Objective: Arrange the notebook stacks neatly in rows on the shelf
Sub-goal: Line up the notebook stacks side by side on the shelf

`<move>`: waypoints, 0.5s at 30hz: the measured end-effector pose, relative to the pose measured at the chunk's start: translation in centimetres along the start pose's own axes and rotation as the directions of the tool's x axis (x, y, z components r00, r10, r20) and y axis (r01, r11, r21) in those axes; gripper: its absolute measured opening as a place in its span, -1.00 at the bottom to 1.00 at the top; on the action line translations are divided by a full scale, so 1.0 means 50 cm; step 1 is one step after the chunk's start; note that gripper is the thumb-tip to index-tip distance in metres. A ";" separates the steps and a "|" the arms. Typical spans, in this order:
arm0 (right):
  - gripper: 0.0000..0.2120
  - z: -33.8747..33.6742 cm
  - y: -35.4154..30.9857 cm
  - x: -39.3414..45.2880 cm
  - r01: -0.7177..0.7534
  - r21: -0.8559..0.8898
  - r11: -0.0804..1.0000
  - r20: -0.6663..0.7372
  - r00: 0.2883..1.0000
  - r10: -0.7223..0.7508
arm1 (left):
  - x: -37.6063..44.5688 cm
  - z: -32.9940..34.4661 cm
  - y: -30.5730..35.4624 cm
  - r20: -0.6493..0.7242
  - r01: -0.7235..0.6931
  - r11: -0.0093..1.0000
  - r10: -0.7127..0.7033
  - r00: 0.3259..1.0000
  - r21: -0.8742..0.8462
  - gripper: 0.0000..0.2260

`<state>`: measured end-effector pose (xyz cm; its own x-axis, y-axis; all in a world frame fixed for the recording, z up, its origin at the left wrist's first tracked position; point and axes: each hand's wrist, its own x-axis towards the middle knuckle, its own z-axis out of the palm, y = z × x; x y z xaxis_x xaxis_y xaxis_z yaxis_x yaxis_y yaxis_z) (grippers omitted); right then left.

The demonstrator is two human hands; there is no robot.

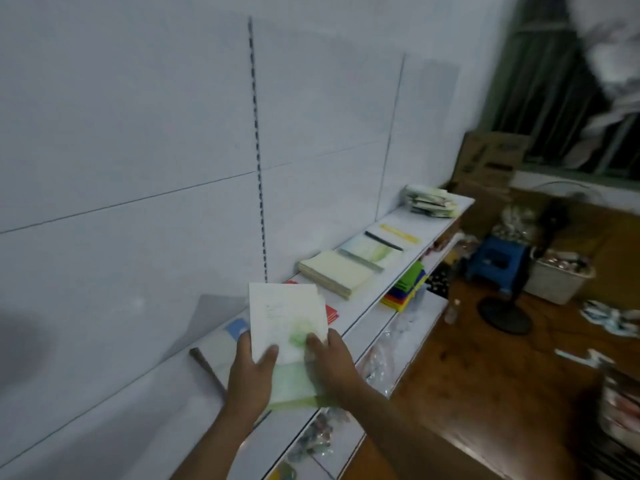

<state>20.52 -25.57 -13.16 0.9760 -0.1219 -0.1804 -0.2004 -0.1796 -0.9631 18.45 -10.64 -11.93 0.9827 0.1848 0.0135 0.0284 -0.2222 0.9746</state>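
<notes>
Holding a white and green notebook stack (287, 320) above the white shelf (360, 317), I have my left hand (251, 372) gripping its near left corner, thumb curled over the cover, and my right hand (332, 362) gripping its near right edge the same way. It rises beyond my fingers, tipped up, long axis running away from me. Farther along the shelf lies a cream notebook stack (334, 273), well apart.

Dim, bluish indoor light, and the whole picture is soft with motion blur. A grey shadow (214, 317) falls on the wall (138, 133) behind the raised notebook (284, 317). Straight lines bow towards the edges.
</notes>
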 end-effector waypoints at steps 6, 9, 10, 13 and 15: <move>-0.86 -0.287 0.062 -0.025 -0.041 -0.046 0.998 -0.313 0.950 0.025 | -0.031 0.278 0.075 0.375 -0.102 0.995 0.099 0.922 -0.013 -0.38; -0.91 -0.427 0.087 -0.028 -0.010 -0.011 1.000 -0.395 0.919 0.005 | -0.039 0.418 0.112 0.494 -0.134 0.991 0.110 0.863 0.012 -0.34; -0.85 -0.473 0.096 -0.025 -0.009 -0.015 1.000 -0.408 0.913 0.003 | -0.038 0.465 0.122 0.522 -0.133 0.991 0.105 0.846 0.017 -0.34; -0.70 -0.599 0.114 -0.011 -0.015 0.033 0.999 -0.435 0.900 0.028 | -0.034 0.593 0.160 0.579 -0.112 0.993 0.074 0.812 0.031 -0.31; -0.69 -0.683 0.117 0.007 -0.006 0.026 1.000 -0.445 0.895 0.017 | -0.032 0.673 0.186 0.587 -0.094 0.996 0.073 0.806 0.005 -0.31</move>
<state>16.77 -59.99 -12.04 0.8325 -0.5467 -0.0892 -0.2040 -0.1529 -0.9670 23.32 -45.24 -10.43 0.9018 -0.4292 -0.0495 -0.0628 -0.2434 0.9679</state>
